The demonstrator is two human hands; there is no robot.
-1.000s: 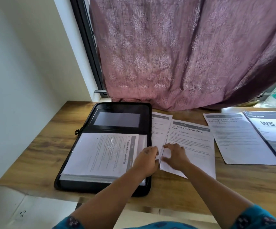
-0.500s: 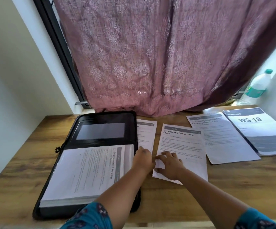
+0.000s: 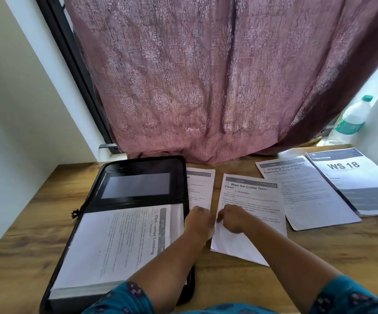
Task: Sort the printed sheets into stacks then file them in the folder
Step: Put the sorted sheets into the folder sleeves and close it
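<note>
The "Wipe the Coffee Table Clean" sheet (image 3: 251, 200) is lying flat near the table's (image 3: 36, 218) front edge, just right of the open folder (image 3: 138, 164). The right hand (image 3: 233, 218) is pinching its left edge with curled fingers; the left hand (image 3: 198, 220) is resting alongside, grip unclear. Judged thin, limp and crease-prone, the sheet is best lifted by that edge.

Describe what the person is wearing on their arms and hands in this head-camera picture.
Both forearms are bare from the edge of the sleeves down. The left hand and right hand wear no gloves; no ring, watch or bangle shows, though the fingers are partly hidden. The left sleeve and right sleeve are teal fabric with a small dark printed motif, ending near the elbows.
</note>
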